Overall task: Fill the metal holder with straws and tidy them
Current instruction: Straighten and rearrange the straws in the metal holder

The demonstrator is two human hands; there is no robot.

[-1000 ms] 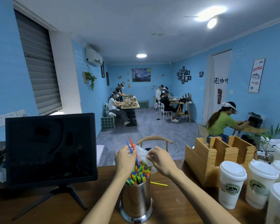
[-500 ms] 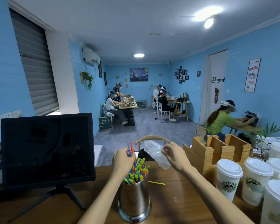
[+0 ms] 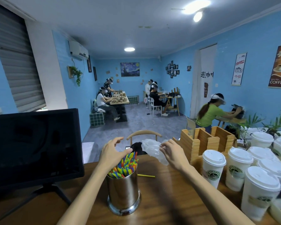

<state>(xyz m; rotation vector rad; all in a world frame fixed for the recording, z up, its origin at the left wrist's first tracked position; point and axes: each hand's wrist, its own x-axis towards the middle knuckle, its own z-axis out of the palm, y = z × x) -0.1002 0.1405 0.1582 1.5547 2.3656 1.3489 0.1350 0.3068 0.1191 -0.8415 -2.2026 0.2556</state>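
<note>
Plastic straws (image 3: 124,166) light, slippery, bunched in metal holder (image 3: 123,194); my left hand (image 3: 111,153) fingers spread above tips; right hand (image 3: 172,153) pinches crumpled bag (image 3: 152,149). I nudge tops gently.

A black screen (image 3: 34,148) stands on the brown table (image 3: 169,200) at the left. A wooden box (image 3: 206,143) sits at the right, with white cups (image 3: 250,169) with lids just beside it. Green plants (image 3: 253,122) grow behind the cups. A chair (image 3: 143,133) shows past the table. People (image 3: 104,98) sit at far tables.
</note>
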